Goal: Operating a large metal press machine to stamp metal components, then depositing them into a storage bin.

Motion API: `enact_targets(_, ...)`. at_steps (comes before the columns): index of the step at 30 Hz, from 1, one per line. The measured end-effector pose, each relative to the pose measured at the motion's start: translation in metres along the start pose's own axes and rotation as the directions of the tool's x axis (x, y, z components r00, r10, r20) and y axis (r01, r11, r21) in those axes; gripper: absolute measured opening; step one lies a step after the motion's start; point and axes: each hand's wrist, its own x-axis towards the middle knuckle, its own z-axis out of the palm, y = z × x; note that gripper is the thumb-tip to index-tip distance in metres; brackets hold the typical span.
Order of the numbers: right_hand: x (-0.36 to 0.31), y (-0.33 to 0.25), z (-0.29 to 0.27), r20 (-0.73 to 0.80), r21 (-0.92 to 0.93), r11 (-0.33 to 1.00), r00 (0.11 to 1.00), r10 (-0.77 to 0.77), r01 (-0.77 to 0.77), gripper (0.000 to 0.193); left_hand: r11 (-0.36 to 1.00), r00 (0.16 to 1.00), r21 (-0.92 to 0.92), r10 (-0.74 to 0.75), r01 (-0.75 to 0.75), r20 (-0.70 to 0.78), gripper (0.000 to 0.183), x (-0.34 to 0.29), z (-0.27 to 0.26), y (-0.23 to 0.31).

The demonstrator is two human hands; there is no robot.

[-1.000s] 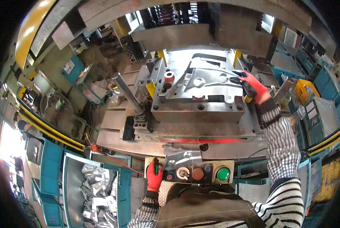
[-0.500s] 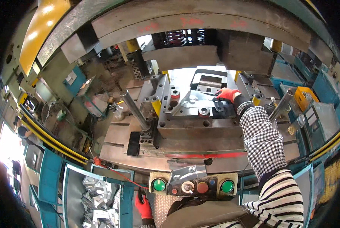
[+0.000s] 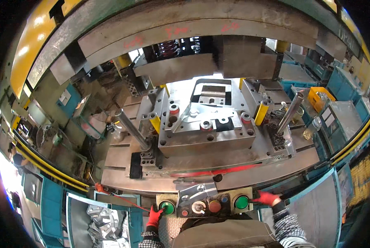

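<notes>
My left hand (image 3: 155, 215), in a red glove, is at the left end of the control box (image 3: 229, 194), its fingers apart beside the left green button (image 3: 166, 207). My right hand (image 3: 268, 198), also red-gloved, reaches with stretched fingers toward the right green button (image 3: 241, 202). Whether either hand presses its button I cannot tell. Neither hand appears to hold anything. On the lower die (image 3: 209, 144) of the press lies a flat silver sheet-metal part (image 3: 211, 113). Another bent sheet-metal part (image 3: 197, 192) rests on top of the control box, between the buttons.
The heavy upper die (image 3: 176, 68) hangs above the lower one. Steel guide posts (image 3: 132, 130) stand at both sides. A blue bin of metal pieces (image 3: 106, 223) is at the lower left. A yellow crate (image 3: 319, 99) sits at the right, and a red cable (image 3: 129, 200) runs to the box.
My right hand has left the sheet-metal part on the die and come back beside the right green button. My left hand has risen to the left button. The view has shifted.
</notes>
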Motion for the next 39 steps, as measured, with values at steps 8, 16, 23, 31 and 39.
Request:
enact_targets(8,0.040,0.096,0.125,-0.602,0.234,0.972,0.782,0.162,-0.021,0.087,0.991,1.000,-0.131,-0.022,0.025,0.019,0.088,-0.004,0.018,-0.003)
enact_targets(16,0.040,0.093,0.123,-0.623,0.162,0.983,0.764,0.169,-0.085,0.095,0.991,0.999,-0.132,0.037,-0.039,-0.020,0.082,-0.027,0.026,0.037)
enact_targets(23,0.043,0.099,0.123,-0.605,0.171,0.978,0.770,0.201,-0.121,0.098,0.988,0.997,-0.153,0.015,-0.026,-0.069,0.081,-0.028,0.029,0.041)
enact_targets(31,0.041,0.095,0.124,-0.612,0.221,0.974,0.769,0.186,-0.059,0.098,0.998,0.997,-0.010,0.063,-0.063,-0.054,0.079,-0.015,0.021,0.015)
enact_targets(39,0.047,0.105,0.129,-0.650,0.165,0.985,0.745,0.147,-0.051,0.099,0.990,0.997,-0.125,0.061,-0.067,-0.052,0.076,-0.021,0.025,0.025)
